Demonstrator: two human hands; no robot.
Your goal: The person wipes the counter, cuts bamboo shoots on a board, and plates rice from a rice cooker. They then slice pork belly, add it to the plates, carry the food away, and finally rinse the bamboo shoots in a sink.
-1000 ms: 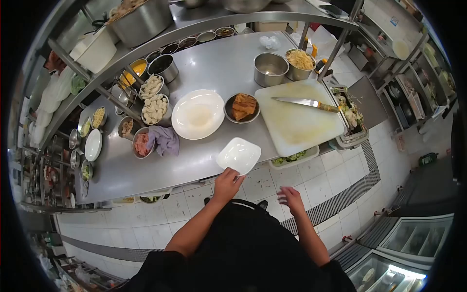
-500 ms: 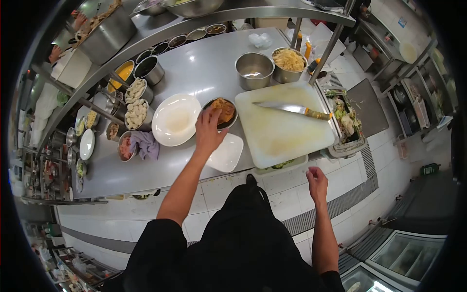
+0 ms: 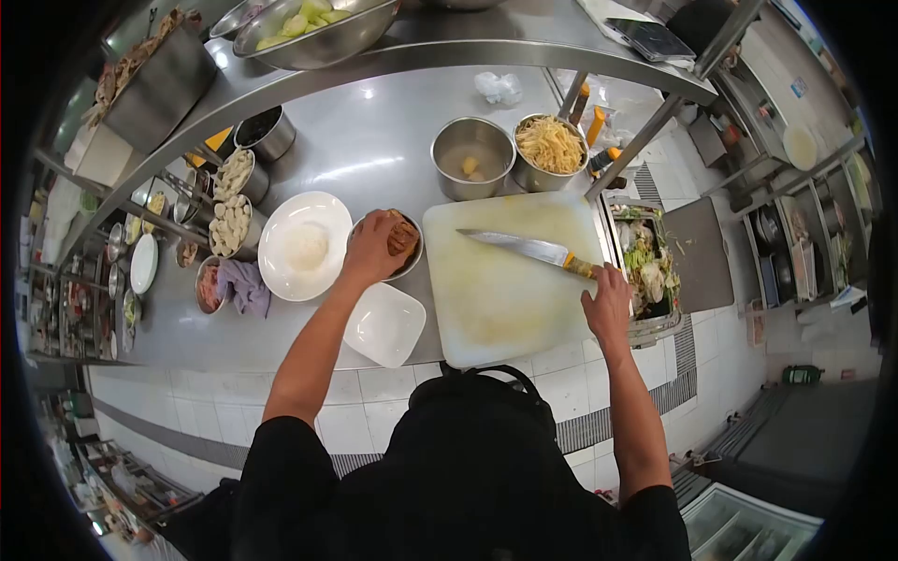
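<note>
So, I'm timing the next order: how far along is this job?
The square dish and knife look set out. In hand: the left hand grips brown food at its metal bowl, while the right hand is at the knife's handle. Any cutting seems left: the cutting board holds only the knife.

The cloth (image 3: 245,286) is purple; the large plate (image 3: 281,271) white.

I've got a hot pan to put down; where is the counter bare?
The counter is barest behind the oval plate, left of the steel pot. A narrower patch runs along its front edge, left of the square dish. Containers and the purple cloth crowd the left side.
</note>
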